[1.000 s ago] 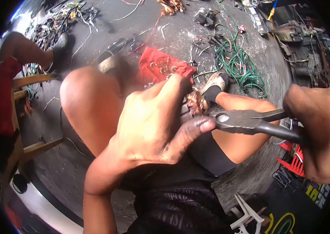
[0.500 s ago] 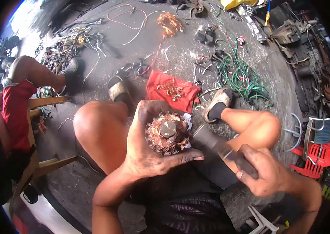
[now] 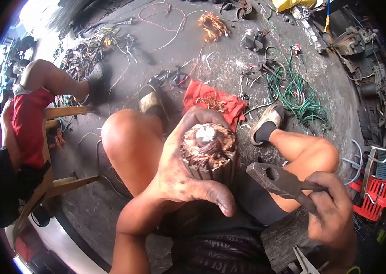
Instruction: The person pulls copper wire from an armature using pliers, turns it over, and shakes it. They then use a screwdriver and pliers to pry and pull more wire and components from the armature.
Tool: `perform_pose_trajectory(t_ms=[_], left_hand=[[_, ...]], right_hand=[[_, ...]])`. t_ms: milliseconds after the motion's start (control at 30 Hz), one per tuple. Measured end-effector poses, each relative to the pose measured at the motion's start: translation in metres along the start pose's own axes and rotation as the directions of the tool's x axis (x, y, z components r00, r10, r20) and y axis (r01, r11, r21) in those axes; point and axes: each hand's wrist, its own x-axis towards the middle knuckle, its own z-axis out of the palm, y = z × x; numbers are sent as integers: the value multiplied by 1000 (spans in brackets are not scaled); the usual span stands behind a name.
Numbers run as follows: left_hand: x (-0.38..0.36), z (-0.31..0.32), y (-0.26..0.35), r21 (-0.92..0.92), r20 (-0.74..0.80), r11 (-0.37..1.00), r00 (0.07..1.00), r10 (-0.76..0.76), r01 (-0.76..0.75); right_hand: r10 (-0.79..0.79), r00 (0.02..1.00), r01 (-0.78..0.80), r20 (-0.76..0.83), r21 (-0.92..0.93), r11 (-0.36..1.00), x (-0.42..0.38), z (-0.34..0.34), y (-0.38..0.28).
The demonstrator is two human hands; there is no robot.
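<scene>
My left hand point(image 3: 184, 176) is wrapped round a motor armature point(image 3: 211, 171), its thumb reaching across the front below it. The armature's end faces up towards me, with torn copper windings round a bright metal shaft end. Its lower end is hidden behind the hand. To the right, my right hand point(image 3: 332, 205) grips a pair of dark, worn pliers point(image 3: 277, 180) by the handles. Their blunt jaws point left towards the armature, a short gap away from it. Beyond the armature, a red cloth point(image 3: 197, 93) on the floor bears loose copper scraps point(image 3: 213, 103).
Green wires point(image 3: 298, 98) lie tangled ahead on the right, and a copper wire bundle point(image 3: 212, 26) lies farther off. Scrap metal parts point(image 3: 371, 77) line the right side. Another person's leg point(image 3: 49, 78) and a wooden chair point(image 3: 67, 185) are at left.
The pliers have turned from a blurred swing to a clearer side-on pose, slightly lower and farther right. The armature has tilted, showing more of its side. The whole view has shifted a little.
</scene>
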Motion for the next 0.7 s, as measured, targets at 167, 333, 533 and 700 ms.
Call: perform_pose_trajectory(t_ms=[167, 333, 533, 700], left_hand=[[2, 8, 3, 161, -134, 980, 986, -99, 120], [3, 8, 3, 351, -86, 935, 996, -12, 41], [4, 5, 7, 548, 9, 832, 995, 101, -89], [3, 5, 14, 700, 146, 676, 972, 183, -232]], right_hand=[[-75, 997, 69, -14, -249, 966, 15, -24, -15], [-23, 996, 61, 91, -439, 896, 22, -43, -31], [18, 984, 84, 177, -550, 831, 21, -56, -35], [168, 978, -68, 120, -581, 811, 29, -63, -58]])
